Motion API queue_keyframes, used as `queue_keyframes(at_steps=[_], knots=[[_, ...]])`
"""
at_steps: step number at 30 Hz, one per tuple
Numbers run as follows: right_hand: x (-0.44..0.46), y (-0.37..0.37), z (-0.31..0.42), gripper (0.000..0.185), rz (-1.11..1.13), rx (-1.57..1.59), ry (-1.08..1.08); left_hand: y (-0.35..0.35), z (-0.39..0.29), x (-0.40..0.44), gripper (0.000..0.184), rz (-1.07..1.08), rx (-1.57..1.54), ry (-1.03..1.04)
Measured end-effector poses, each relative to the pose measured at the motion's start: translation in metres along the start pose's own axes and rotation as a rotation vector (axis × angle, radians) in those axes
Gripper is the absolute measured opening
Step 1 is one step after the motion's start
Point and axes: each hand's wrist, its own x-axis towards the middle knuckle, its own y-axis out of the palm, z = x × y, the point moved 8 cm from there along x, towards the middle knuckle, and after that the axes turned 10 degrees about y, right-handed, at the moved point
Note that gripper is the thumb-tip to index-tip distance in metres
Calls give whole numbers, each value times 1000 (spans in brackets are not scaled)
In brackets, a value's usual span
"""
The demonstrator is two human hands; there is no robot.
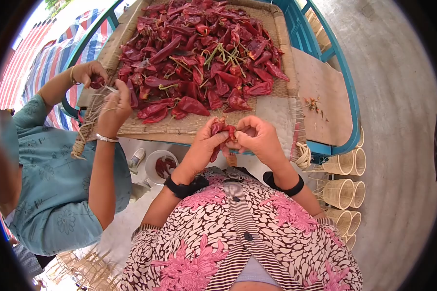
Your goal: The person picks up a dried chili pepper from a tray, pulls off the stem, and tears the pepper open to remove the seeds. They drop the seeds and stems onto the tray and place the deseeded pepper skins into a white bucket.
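In the head view, my left hand (205, 147) is closed around a wrinkled dark-red chili pepper (218, 128) in front of my chest, just off the near edge of the mat. The fingers of my right hand (261, 140) pinch the same pepper from the right side, so both hands touch. My fingers hide part of the pepper, and its stem cannot be made out clearly. Just beyond my hands, a large heap of red chili peppers (194, 53), some with pale stems, lies on a woven mat (148, 127).
To my left, a person's hands (112, 107) hold a pepper and pale strands at the mat's edge. A white bucket (153, 178) with red pieces stands below. A blue metal frame (350, 104) borders a board (320, 82) with scraps. Wicker baskets (339, 193) stand at right.
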Motion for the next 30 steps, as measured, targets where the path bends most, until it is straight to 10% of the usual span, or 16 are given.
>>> queue_keyframes(at_steps=[12,18,24,30], knots=[[-29,11,38,13,-395,-766,-733,-3,-3,5,13,6,208,89],[-20,7,22,21,-354,-598,-604,7,-8,3,11,87,293,201],[-1,0,-16,19,17,39,-33,6,-4,-5,12,107,134,-50],[-20,3,16,13,-140,-269,-187,5,-7,-1,16,163,121,-9]])
